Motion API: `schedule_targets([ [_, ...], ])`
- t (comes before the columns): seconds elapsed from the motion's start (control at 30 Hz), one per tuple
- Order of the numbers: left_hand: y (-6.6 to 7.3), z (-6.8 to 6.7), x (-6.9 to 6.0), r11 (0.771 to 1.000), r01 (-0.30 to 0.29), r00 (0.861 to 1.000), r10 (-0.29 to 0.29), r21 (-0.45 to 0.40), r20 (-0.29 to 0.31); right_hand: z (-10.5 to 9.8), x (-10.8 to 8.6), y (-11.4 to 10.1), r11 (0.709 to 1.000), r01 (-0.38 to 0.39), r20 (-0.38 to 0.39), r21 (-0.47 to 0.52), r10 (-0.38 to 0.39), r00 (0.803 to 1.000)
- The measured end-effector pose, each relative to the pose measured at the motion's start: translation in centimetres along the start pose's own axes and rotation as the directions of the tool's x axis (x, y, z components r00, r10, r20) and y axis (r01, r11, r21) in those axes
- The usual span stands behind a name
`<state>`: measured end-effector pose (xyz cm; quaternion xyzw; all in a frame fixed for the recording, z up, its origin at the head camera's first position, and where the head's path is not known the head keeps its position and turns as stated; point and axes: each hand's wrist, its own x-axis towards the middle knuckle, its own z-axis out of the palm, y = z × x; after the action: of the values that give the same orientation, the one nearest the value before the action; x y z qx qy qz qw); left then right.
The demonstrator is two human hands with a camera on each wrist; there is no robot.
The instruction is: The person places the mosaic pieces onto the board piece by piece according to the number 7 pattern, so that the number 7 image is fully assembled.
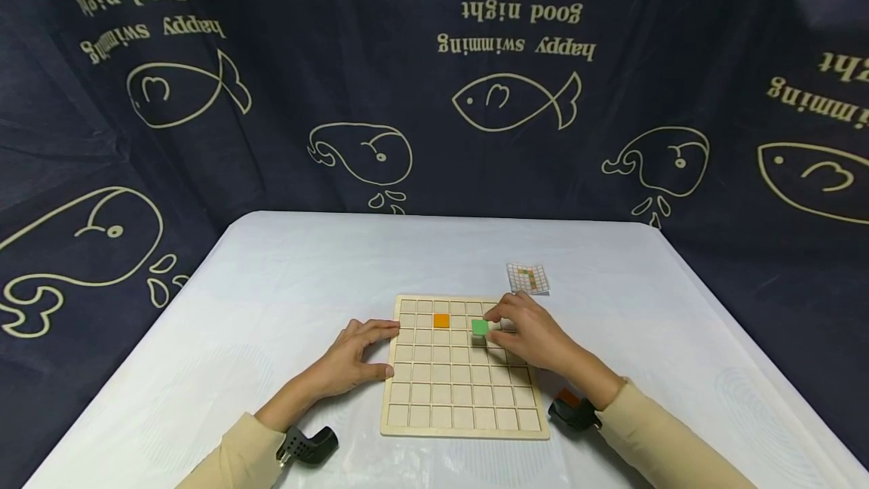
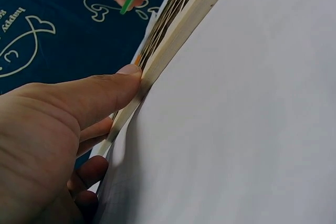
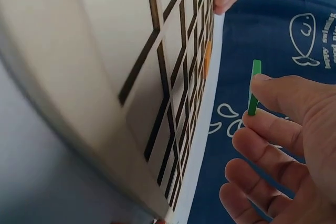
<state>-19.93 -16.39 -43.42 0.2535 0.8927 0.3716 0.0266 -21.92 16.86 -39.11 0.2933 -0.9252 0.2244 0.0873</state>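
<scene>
A wooden grid board lies on the table with an orange tile in its upper part. The right hand pinches a green tile between thumb and index finger above the board; the right wrist view shows this green tile edge-on, held off the surface by the hand. At the board's left edge rests the left hand, fingers extended. In the left wrist view its thumb touches the wooden rim, and the other fingers of this hand are partly hidden.
Behind the board, near its upper right, lies a small printed card with a coloured grid pattern. Something reddish-brown shows beside the black device on the right wrist. The white table ends at a dark patterned cloth.
</scene>
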Motion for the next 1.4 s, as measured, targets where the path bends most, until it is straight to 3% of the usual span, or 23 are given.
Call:
schedule_targets([
  [0.27, 0.0, 0.0, 0.0, 1.0, 0.009, 1.0, -0.009, -0.001, 0.003, 0.7, 0.9, 0.0, 0.999, 0.034, -0.027, 0.013, -0.033, 0.999],
  [0.57, -0.1, 0.1, 0.0, 1.0, 0.0, 1.0, 0.0, -0.001, -0.005, 1.2, 1.9, -0.2, 1.0, 0.001, 0.036, 0.017, -0.002, 0.999],
  [1.07, -0.2, 0.1, 0.0, 1.0, -0.012, 1.0, 0.012, 0.01, -0.008, 2.0, 3.0, 0.0, 1.0, 0.019, 0.061, 0.001, -0.019, 0.998],
  [1.4, -0.3, 0.2, 0.0, 1.0, -0.017, 1.0, 0.017, 0.0, -0.007, 2.7, 4.0, 0.0, 0.999, -0.042, 0.086, -0.027, 0.044, 0.995],
])
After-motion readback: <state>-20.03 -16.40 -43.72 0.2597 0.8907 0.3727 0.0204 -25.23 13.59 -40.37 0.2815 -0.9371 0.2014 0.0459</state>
